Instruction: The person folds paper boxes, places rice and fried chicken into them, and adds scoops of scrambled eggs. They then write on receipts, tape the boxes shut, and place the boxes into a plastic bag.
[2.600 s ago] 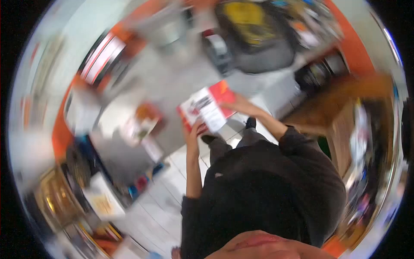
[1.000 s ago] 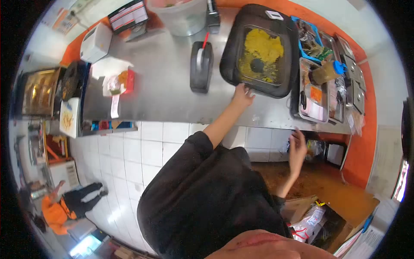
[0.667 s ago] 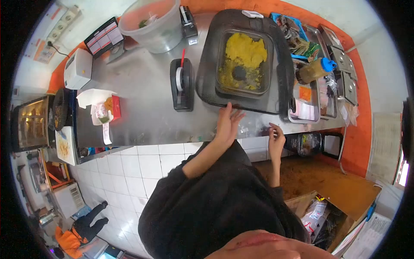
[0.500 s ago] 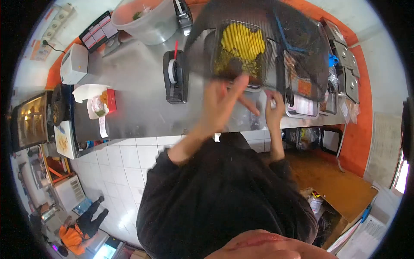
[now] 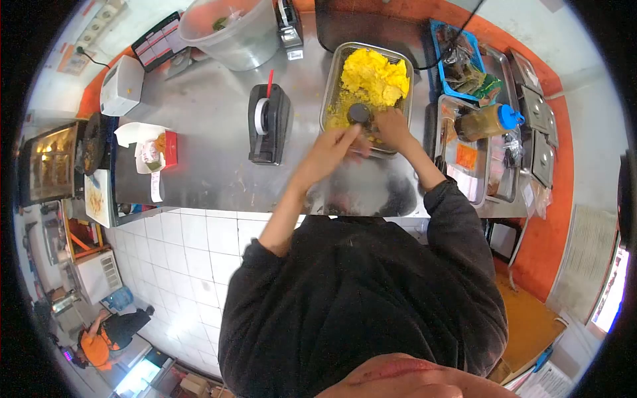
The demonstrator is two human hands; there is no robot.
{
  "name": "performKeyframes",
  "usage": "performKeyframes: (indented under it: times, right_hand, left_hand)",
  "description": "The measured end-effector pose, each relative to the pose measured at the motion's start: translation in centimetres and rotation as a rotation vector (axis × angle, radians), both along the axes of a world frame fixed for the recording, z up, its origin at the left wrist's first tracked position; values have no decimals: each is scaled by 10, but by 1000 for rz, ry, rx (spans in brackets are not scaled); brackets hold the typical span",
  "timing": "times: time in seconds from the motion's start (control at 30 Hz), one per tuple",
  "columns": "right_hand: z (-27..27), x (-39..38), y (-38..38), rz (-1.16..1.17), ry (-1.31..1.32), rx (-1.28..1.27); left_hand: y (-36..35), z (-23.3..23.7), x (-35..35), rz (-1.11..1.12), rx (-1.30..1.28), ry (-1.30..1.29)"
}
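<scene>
A metal tray (image 5: 325, 99) holds a heap of bright yellow food (image 5: 375, 76), with loose yellow crumbs in its near part. A dark round object (image 5: 359, 114), perhaps a knob or small cup, sits among the crumbs. My right hand (image 5: 393, 129) reaches into the tray's near right corner, its fingers bent down and mostly hidden. At the tray's near edge is my left hand (image 5: 328, 156), fingers stretched and slightly apart, tips close to the dark object. I see nothing held in it.
On the steel counter (image 5: 206, 166) stand a tape dispenser (image 5: 269, 126), an opened food box (image 5: 156, 149) and a large plastic tub (image 5: 232, 36). At right are a blue basket (image 5: 434, 40), a bottle with a blue cap (image 5: 488, 123) and lidded metal containers (image 5: 541, 132). Another person (image 5: 109, 338) is far left.
The dark mesh cover that hung over the tray and the things at right is off them; dark mesh now shows behind the tray. Both hands have moved in to the tray's near part.
</scene>
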State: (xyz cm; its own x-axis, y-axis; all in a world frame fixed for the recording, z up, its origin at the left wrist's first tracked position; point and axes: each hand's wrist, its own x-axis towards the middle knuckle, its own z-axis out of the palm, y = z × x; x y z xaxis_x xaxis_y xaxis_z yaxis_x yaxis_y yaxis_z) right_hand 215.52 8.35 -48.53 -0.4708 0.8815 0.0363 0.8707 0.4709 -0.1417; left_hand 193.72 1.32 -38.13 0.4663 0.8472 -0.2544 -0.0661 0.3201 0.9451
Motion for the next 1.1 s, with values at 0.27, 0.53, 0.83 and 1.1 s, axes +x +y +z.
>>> performKeyframes:
  times: [0.27, 0.53, 0.83, 1.1]
  right_hand:
    - [-11, 1, 8, 150, -73, 325]
    - [17, -25, 98, 99, -299, 473]
    - [3, -27, 21, 452, -395, 190]
    - [46, -25, 3, 235, 435, -610]
  left_hand:
    - [-23, -106, 0, 193, -223, -12]
    - [-23, -111, 3, 274, -140, -20]
    - [-26, -117, 10, 382, -134, -118]
    - [-26, -119, 9, 374, -76, -122]
